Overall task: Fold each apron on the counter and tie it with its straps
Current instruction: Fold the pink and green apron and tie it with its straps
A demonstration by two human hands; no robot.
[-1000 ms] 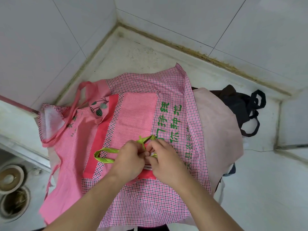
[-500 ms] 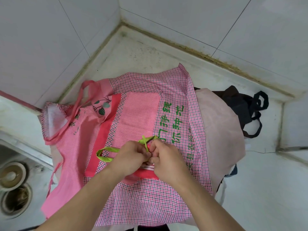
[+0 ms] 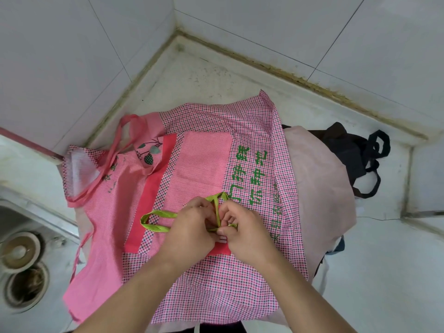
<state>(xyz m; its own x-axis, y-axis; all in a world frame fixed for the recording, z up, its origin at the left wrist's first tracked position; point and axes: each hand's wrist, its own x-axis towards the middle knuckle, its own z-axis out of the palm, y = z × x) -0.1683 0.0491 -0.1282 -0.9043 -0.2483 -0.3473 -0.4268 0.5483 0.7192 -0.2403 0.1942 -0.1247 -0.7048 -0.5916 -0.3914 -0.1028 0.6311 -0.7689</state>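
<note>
Pink checked apron (image 3: 216,284); lime-green strap (image 3: 156,221).

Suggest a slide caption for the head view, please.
Both hands, left and right, tie green straps over stacked pink aprons.

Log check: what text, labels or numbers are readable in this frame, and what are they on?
Large green Chinese characters, two rows, on the checked apron: sideways to the camera, not surely readable.
Smaller green row beside them: too small to read.
Green marks on the pink apron: blurred.
No numbers or brands seen.
</note>
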